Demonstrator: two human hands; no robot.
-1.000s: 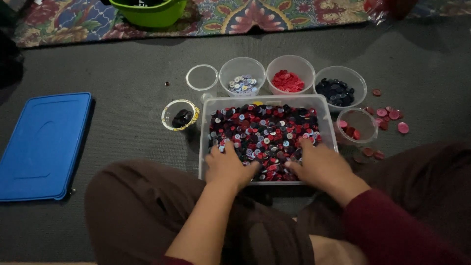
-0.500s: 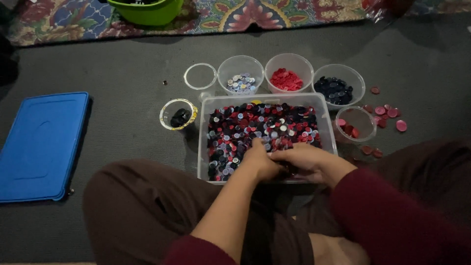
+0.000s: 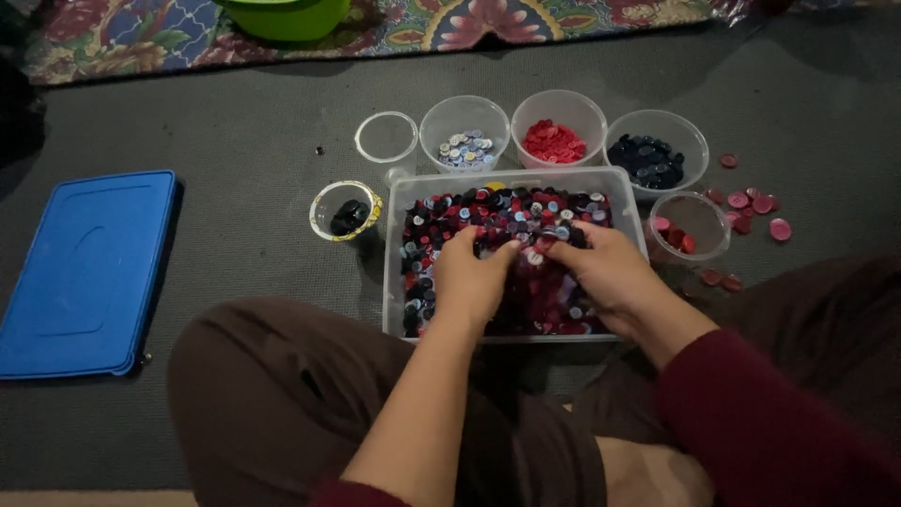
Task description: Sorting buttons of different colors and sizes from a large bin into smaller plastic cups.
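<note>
Left hand [image 3: 474, 277] and right hand [image 3: 601, 268] are dug, fingers curled, into mixed buttons [image 3: 507, 211] in clear rectangular tub [image 3: 394, 282]; any grasp cannot be told. Blue lid [image 3: 84, 268] lies left.

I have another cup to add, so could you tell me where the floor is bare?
Bare mat lies between the blue lid and the small cups, and behind the bowl row. It is crowded right of the bin, where loose pink buttons lie scattered.

Clear glossy plastic bin [image 3: 621, 192] of shiny buttons [image 3: 526, 211], smooth blue plastic lid [image 3: 84, 268], matt grey mat [image 3: 235, 141].
</note>
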